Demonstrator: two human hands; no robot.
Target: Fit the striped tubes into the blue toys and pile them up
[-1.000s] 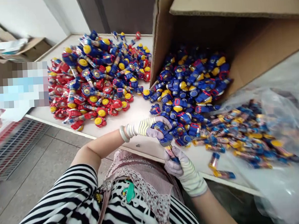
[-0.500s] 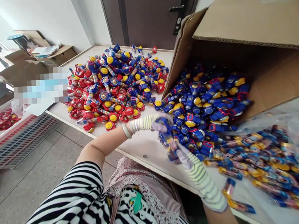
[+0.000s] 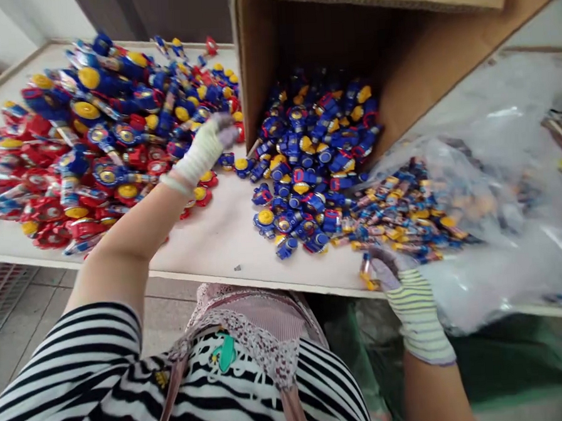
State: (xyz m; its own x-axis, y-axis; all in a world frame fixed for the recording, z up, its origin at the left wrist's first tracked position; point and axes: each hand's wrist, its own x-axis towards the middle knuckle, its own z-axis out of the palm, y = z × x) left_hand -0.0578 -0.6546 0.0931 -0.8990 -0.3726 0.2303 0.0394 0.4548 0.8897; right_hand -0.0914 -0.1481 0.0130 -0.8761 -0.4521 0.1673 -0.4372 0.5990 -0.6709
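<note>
Toy tube (image 3: 368,272) is pinched in the gloved right hand (image 3: 385,269) at the tabletop (image 3: 217,245) edge, its long axis near upright. Gloved left hand (image 3: 223,133) is well apart, half-curled over a red-and-blue toy pile (image 3: 112,150); whether anything is gripped cannot be determined.

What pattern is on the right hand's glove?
The glove has yellow-green stripes on cream, with lilac fingers, best seen in the head view.

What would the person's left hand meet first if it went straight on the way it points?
The left hand would likely meet the red toy first, though depth is unclear.
</note>
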